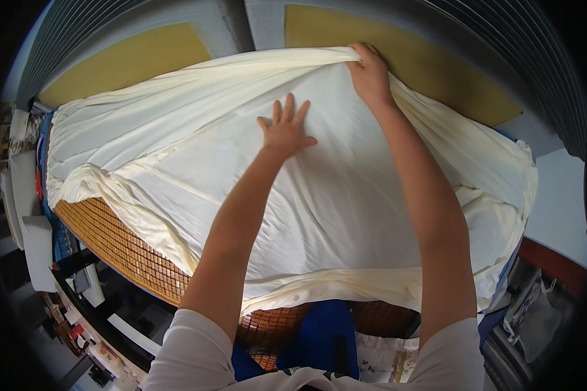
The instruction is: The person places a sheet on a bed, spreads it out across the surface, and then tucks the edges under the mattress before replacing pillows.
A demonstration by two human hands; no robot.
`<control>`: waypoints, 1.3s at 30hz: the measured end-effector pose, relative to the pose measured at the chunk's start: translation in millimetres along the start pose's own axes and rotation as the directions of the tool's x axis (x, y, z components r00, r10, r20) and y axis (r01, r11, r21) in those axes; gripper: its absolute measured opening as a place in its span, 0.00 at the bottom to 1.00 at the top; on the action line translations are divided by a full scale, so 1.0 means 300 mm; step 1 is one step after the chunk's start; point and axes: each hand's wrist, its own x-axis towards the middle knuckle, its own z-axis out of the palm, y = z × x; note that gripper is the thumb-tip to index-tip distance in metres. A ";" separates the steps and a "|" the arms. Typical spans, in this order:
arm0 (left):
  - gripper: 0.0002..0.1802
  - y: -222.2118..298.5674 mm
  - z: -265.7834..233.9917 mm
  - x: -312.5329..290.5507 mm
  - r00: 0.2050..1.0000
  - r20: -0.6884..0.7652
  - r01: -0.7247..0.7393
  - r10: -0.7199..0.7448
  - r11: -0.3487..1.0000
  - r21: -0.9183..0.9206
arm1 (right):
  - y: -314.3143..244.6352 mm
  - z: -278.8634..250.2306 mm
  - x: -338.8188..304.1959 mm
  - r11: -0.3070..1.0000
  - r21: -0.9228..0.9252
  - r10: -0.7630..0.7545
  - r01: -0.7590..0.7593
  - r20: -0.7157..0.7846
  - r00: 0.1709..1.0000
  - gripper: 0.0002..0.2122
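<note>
"Where's the cream sheet (319, 195)?"

"Under my hands, long axis left to right, over the brown mat (124, 251). My right hand (370, 73), the farther one, clasps its far edge; my left hand (284, 133) lies flat, fingers spread."

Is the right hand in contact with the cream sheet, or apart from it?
Touching: in the head view, the far edge of the cream sheet runs into the grip of the right hand, without a gap.
</note>
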 end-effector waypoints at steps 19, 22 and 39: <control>0.41 0.008 0.009 0.173 0.981 0.168 0.093 -0.098 0.995 0.039 | 0.424 -1.016 -0.486 0.274 -0.811 0.490 -0.518 -0.346 0.800 0.32; 0.36 0.026 0.133 0.103 0.986 -0.134 -0.080 0.095 0.990 0.115 | 0.493 -1.042 -0.449 0.214 -0.898 0.534 -0.385 -0.222 0.816 0.26; 0.50 0.489 0.134 0.258 0.924 0.232 -0.299 0.302 0.953 -0.049 | 0.710 -1.502 -0.478 0.805 -0.452 0.156 -0.384 -0.463 0.872 0.27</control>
